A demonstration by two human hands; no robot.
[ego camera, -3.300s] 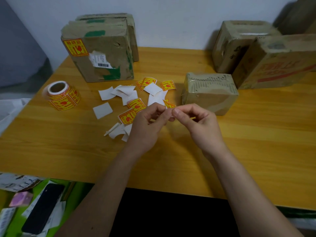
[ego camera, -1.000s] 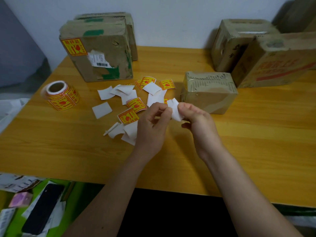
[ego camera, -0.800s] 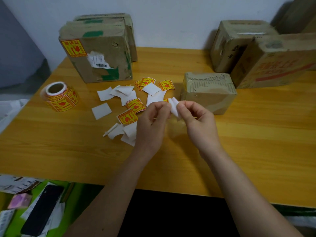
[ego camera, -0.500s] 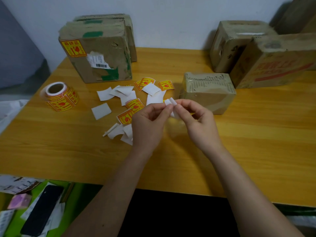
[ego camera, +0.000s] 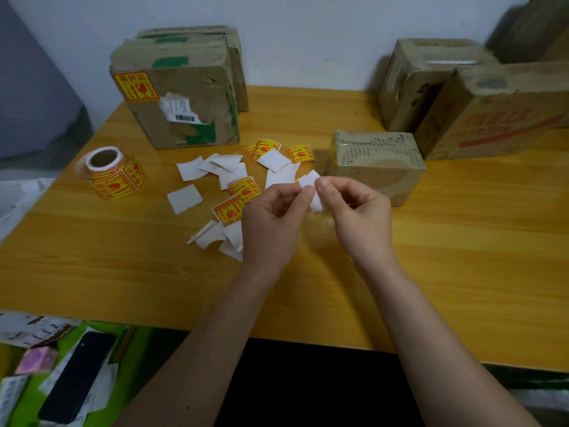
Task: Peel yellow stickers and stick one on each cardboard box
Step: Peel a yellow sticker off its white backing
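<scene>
Now peeling: I pinch a small white-backed square sticker (ego camera: pixel 310 188) between both hands, just above the yellow wooden worktop (ego camera: pixel 462 257).

My left hand (ego camera: pixel 271 223) and right hand (ego camera: pixel 357 217) each nip an edge with thumb and fingertip; I should roll the backing off slowly, keeping the glue side clear, then press it onto the small taped cardboard box (ego camera: pixel 377 164) just beyond, which shows no yellow label yet.

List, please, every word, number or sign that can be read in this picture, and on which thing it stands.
"易碎品": yellow sticker on the left cardboard box, beside a red glass symbol.
Barcode and small print on its white label: too small.
Sticker roll and loose stickers: blurred.
Red print on the right box: blurred.
</scene>
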